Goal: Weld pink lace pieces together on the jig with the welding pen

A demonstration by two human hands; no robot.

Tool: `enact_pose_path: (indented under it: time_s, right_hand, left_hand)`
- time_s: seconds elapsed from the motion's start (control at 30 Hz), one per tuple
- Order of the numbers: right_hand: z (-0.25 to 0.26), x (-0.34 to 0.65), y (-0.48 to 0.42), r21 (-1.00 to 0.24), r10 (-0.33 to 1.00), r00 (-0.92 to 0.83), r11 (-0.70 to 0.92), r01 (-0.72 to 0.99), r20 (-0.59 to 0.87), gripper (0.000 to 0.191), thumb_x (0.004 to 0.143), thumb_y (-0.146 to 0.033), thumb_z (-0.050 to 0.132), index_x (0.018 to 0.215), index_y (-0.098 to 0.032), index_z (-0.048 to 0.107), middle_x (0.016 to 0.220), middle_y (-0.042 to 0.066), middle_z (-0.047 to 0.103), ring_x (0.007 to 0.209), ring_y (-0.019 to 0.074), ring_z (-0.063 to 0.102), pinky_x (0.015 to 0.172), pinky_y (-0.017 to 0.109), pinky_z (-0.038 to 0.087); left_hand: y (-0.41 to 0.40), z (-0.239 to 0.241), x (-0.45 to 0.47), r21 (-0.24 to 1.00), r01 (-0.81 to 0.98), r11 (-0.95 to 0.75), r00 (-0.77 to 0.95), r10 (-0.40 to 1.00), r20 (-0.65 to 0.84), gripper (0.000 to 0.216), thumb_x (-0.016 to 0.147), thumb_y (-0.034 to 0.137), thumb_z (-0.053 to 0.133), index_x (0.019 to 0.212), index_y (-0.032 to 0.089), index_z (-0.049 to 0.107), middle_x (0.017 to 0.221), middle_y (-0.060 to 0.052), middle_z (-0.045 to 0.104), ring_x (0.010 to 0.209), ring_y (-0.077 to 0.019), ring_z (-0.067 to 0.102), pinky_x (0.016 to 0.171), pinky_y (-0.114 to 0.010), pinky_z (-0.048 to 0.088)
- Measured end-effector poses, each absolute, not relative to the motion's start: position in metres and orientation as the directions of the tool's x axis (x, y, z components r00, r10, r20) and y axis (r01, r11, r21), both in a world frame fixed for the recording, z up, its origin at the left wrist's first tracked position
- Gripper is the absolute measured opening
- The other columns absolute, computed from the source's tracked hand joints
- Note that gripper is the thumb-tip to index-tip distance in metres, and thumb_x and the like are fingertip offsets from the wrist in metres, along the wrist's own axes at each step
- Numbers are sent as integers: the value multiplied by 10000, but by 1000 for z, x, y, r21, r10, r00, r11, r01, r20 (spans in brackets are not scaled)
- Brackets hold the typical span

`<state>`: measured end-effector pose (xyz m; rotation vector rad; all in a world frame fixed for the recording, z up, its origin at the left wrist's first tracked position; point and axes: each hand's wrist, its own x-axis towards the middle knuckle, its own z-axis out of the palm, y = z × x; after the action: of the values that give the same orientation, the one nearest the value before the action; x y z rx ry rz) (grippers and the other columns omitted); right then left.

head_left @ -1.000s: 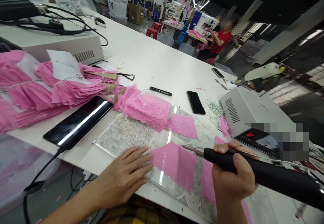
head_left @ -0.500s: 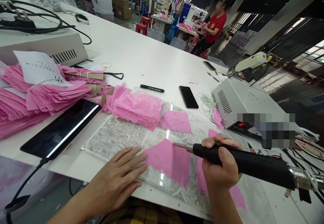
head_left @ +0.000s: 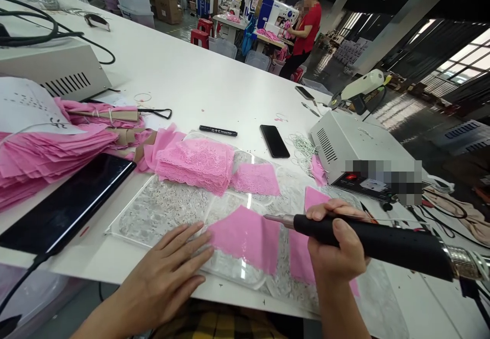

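Observation:
My left hand (head_left: 168, 270) lies flat, fingers spread, with its fingertips at the left edge of a pink fabric piece (head_left: 243, 234). That piece lies on a clear plastic sheet (head_left: 141, 211) over a grey mottled surface. In my right hand (head_left: 337, 252) is a black corded handheld tool (head_left: 406, 247), held nearly level. Its pointed metal tip is at the upper right corner of the fabric; whether it touches, I cannot tell. Another pink piece (head_left: 300, 257) is partly hidden behind my right hand. Above lie a small lace piece (head_left: 257, 179) and a stack of pink lace (head_left: 193, 165).
Bundled pink fabric (head_left: 49, 160) and a black tablet (head_left: 69, 201) lie at left. A marker (head_left: 218, 130), a phone (head_left: 274, 141) and a grey control box (head_left: 356, 145) stand beyond the sheet. A person in red (head_left: 308, 27) is at a sewing machine behind.
The view has shifted slightly, so things on the table appear further left. Both hands keep almost the same pose, with the tool's tip still by the fabric's corner.

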<state>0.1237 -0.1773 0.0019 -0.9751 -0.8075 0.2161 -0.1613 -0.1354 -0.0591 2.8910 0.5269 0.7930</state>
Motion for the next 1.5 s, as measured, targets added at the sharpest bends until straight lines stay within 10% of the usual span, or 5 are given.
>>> enact_pose_path:
  time_s: [1.5]
  right_hand:
    - [-12, 157, -208, -810, 382, 839, 576, 110, 386, 132, 641, -219, 565, 762, -174, 593, 789, 0, 535, 552, 104, 524, 540, 314, 473]
  left_hand:
    - [-130, -61, -164, 157, 321, -934, 834, 357, 421, 475, 912, 184, 534, 1385, 221, 498, 1413, -64, 526, 1383, -279, 387, 1107, -431, 399]
